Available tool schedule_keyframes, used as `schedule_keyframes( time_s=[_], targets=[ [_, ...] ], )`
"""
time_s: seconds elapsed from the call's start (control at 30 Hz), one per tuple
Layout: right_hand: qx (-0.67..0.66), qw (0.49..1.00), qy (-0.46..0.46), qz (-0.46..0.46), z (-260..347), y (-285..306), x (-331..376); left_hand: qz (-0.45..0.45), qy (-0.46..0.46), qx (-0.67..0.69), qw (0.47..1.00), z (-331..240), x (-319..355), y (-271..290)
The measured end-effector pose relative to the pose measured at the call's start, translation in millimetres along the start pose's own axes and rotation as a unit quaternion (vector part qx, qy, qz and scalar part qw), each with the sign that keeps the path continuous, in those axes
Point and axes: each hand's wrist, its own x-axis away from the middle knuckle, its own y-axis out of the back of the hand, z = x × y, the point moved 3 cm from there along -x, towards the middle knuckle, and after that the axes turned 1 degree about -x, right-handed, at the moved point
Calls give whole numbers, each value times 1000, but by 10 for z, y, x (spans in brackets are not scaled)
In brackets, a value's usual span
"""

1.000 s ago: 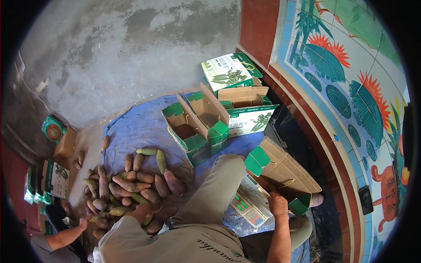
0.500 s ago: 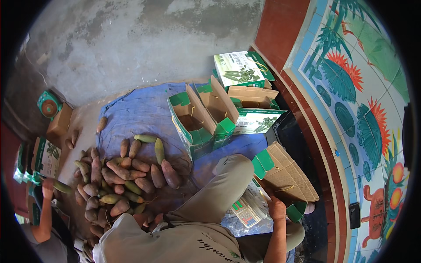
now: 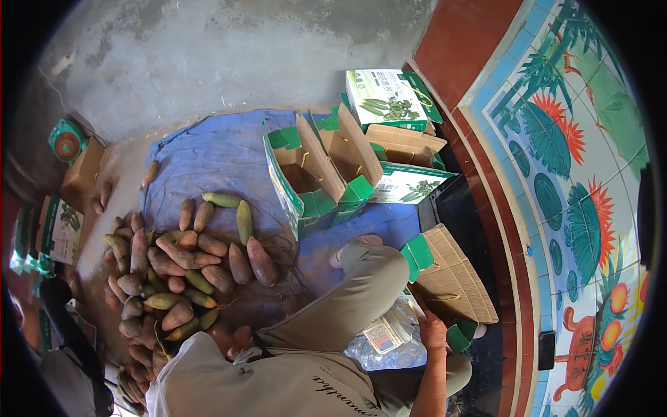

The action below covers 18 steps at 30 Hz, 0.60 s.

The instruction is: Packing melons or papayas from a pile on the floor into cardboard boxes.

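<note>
My right hand [image 3: 432,329] is closed on the near edge of an open cardboard carton [image 3: 458,274] with green corner flaps. Beside that hand, a scale with a small panel [image 3: 383,336] sits by my bent leg, partly covered by the carton. What seems to be my left hand [image 3: 240,339] reaches past my shirt, low by the pile; its fingers blend with the roots, so their grip is unclear. Heaped in front of it are long radish-like roots [image 3: 178,316], mostly reddish brown and soiled, a few green, such as a green one [image 3: 244,222] at the pile's far side.
Open green-and-white cartons [image 3: 303,181] stand together on a blue sheet [image 3: 201,156], with a closed carton [image 3: 386,97] behind. A tiled wall [image 3: 549,229] bounds the right. Another person's dark-clad arm [image 3: 69,340] and more cartons [image 3: 61,229] are at left.
The view has shifted slightly, and the scale's lit green digits no longer show. The other person's hand with a green root has left sight. My right hand stays at the carton.
</note>
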Motion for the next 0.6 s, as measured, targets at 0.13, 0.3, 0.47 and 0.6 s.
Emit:
schedule_keyframes(
  time_s=[0.13,0.3,0.47,0.6],
  targets=[
    [-1,1000,-20,17,50,44,-12,-18,-12,-5,1000,-60,26,-39],
    [-14,999,-28,17,35,79,8,-37,-34,-10,999,-199,-8,-74],
    [-13,1000,-26,9,90,66,8,-26,-29,29,999,-271,-116,46],
    [-19,999,-27,11,41,39,4,-15,-31,64,997,-346,-195,-78]
  ],
)
